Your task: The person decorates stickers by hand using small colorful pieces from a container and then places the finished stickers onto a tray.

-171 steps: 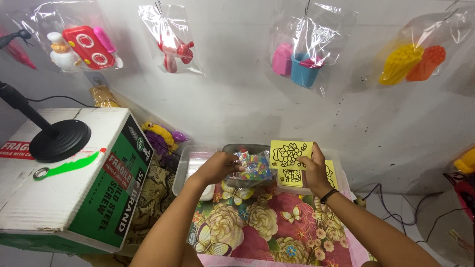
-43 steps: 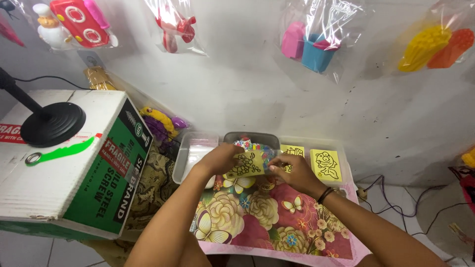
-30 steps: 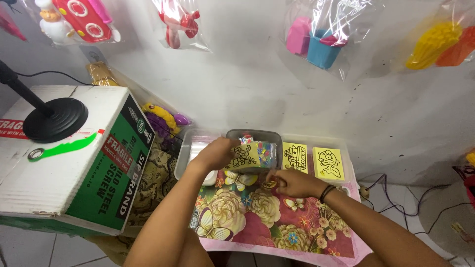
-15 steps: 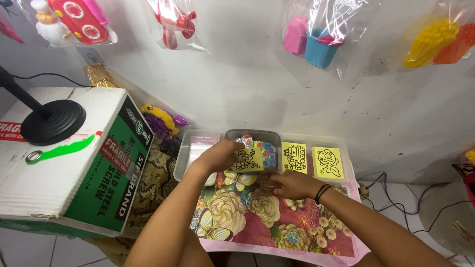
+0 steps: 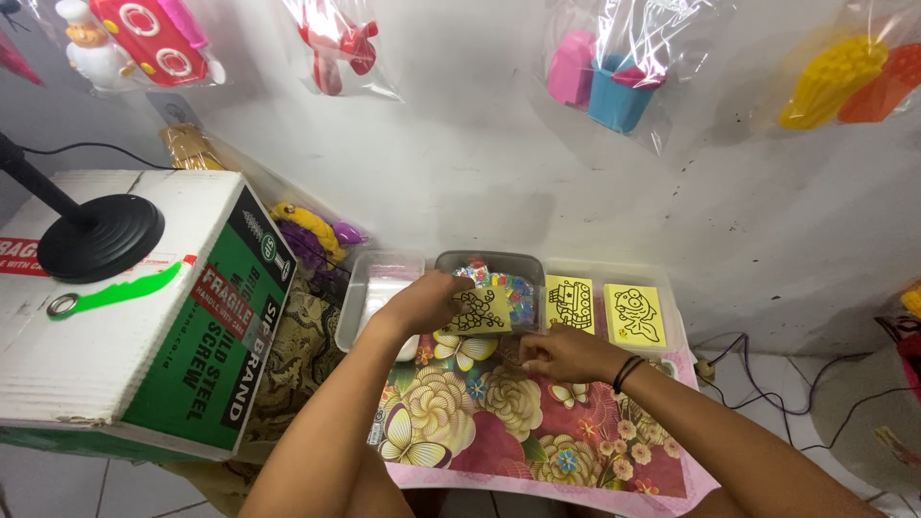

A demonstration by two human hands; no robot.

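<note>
Nearest the camera, both bare forearms reach up over the floral cloth (image 5: 499,432), pink with cream flowers and butterflies, spread on the low work surface. The right hand (image 5: 566,353) rests palm-down on the cloth, fingers loosely curled and holding nothing that can be made out, with a dark band on the wrist behind it. At about ten o'clock from it, the left hand (image 5: 420,302) pinches a small yellow card (image 5: 477,311) printed with a black line drawing — the card sticks out of the fingers toward three o'clock, its left edge hidden in the grip, its face turned up and tilted slightly.

Just beyond the card, at twelve o'clock, sits a grey tray (image 5: 499,264) holding small multicoloured packets; the card overlaps its near rim. At nine o'clock from that tray stands a clear plastic tub (image 5: 369,288), partly behind the left hand. At three o'clock from the grey tray two more yellow cards lie flat side by side — one with a boat-like drawing (image 5: 570,303), one with a fish (image 5: 634,315).

Far left, a white-and-green cardboard box (image 5: 144,317) carries a black round stand base (image 5: 101,237). On the wall beyond hang bagged plastic toys (image 5: 614,72).
</note>
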